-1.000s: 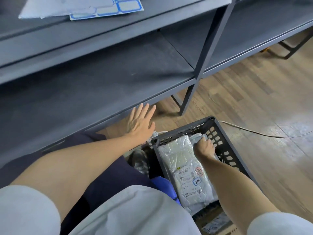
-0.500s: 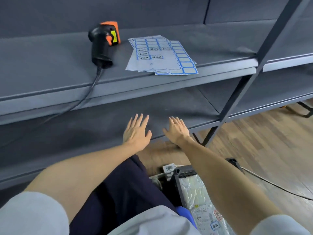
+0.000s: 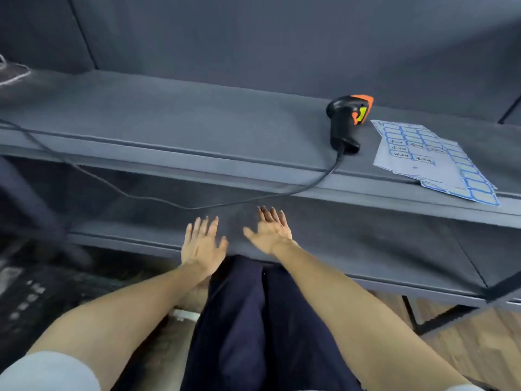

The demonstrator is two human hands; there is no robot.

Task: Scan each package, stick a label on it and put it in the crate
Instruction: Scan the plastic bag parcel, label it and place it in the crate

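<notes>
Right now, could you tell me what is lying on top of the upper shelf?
A scanner with its cable, and label sheets beside it. The stacked sheets cover most of one another.

Head view looks forward and down, close over the shelf (image 3: 197, 142).

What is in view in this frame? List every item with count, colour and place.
barcode scanner: 1, black with orange and yellow, upper shelf, right
scanner cable: 1, black, hangs off the shelf front leftward
label sheets: a few overlapping, white with blue-edged labels, right of the scanner
shelf unit: 1, dark grey
crate: 1, black, blurred, lower left
floor: wood, lower right
left hand: open, empty
right hand: open, empty
</notes>
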